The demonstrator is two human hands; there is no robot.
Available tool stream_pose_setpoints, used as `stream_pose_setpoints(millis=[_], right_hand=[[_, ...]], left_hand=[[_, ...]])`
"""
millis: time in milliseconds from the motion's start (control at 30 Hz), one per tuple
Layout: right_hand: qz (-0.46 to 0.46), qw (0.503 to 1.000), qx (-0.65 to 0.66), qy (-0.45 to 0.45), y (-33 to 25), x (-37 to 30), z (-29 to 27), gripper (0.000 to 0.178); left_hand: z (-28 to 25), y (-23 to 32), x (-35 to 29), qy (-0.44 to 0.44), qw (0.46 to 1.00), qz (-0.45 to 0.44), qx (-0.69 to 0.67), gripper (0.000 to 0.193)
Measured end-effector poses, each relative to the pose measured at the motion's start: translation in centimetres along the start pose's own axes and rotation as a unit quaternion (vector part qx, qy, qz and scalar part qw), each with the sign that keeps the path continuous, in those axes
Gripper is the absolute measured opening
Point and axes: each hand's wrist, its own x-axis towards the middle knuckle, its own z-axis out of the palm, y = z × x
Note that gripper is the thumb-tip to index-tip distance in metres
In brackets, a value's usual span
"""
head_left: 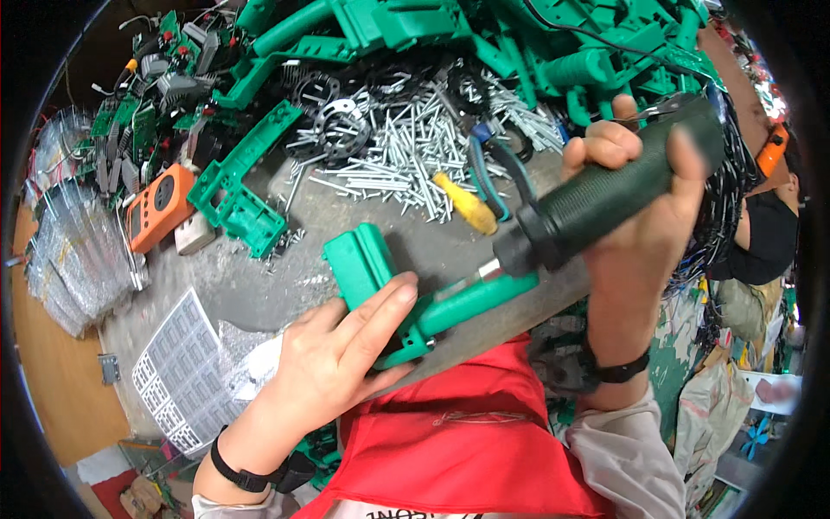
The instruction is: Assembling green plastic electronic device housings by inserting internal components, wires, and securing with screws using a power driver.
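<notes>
On the grey, scuffed counter (259, 290), near edge: one green housing (361, 259), moulded smooth plastic, a boxy head joined to a tubular handle, lying aslant.

Left hand (333, 359): fingers laid across the housing, thumb on its near side, grasping it.

Right hand (647, 221): fingers wrapped around a power screwdriver (614, 199), black cylinder, finely ribbed grip, stepped collar, metal nose (490, 270); held tilted, nose toward the housing. Contact at the tip cannot be told.

Beyond the housing: loose heap of screws (424, 147), bright metal, long shanks; flat rings (343, 123) among them. Beside the heap, one tapered yellow handle (467, 205) and pliers (510, 169) with teal-and-dark grips.

Left side: one open green frame (246, 186), ribbed and pierced; one orange meter (161, 208), boxy, with dial and screen; circuit boards (156, 112), green, with grey finned metal parts, piled; one printed sheet (181, 363), flat paper.

Far side: green shells (372, 26), curved, heaped.

Containers: clear bubble-wrap pouches (73, 251), stacked, glossy and wrinkled, far left; contents indistinct.
</notes>
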Motion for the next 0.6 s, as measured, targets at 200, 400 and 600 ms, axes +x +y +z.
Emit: stream_pose_setpoints(millis=[200, 400, 600], right_hand=[[-0.001, 0.997, 0.006, 0.077, 3.4, -0.9, -2.0, 0.039], [0.0, 0.997, 0.018, 0.069, 4.1, -1.4, -2.0, 0.036], [-0.001, 0.998, 0.019, 0.056, 4.2, -1.6, -2.5, 0.036]], left_hand=[[0.2, -0.2, -0.4, 0.005, 1.0, -0.014, -0.004, 0.096], [0.1, -0.4, -0.9, 0.01, 1.0, -0.01, -0.005, 0.096], [0.3, -0.4, -0.9, 0.022, 1.0, -0.004, -0.003, 0.093]])
